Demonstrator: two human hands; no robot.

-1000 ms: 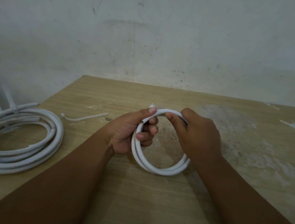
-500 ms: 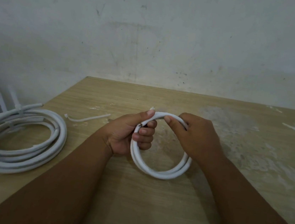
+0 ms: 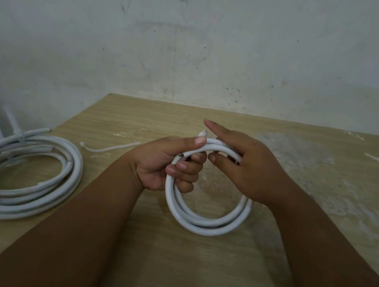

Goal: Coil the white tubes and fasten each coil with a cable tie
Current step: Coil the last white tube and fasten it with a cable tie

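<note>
Fingers (image 3: 184, 166) of our left hand (image 3: 157, 165) were curled round the small coil (image 3: 197, 225) of white tube, thumb clamping its upper turns. The right hand (image 3: 254, 168) lay loose against the coil's top, index finger straight, gripping nothing that we could discern. Beneath both ran the counter (image 3: 265, 260), pale wood-grain laminate, scuffed white at right. At its left edge lay the larger coils (image 3: 21, 201), smooth round tube, already tied. The small coil was untied, one cut end (image 3: 202, 133) protruding at the top. The loose cable tie (image 3: 109, 149), a thin flat strip, lay on the counter near the left hand, to its left, long axis running left to right, head leftward. We judged the right hand should fetch it.
</note>
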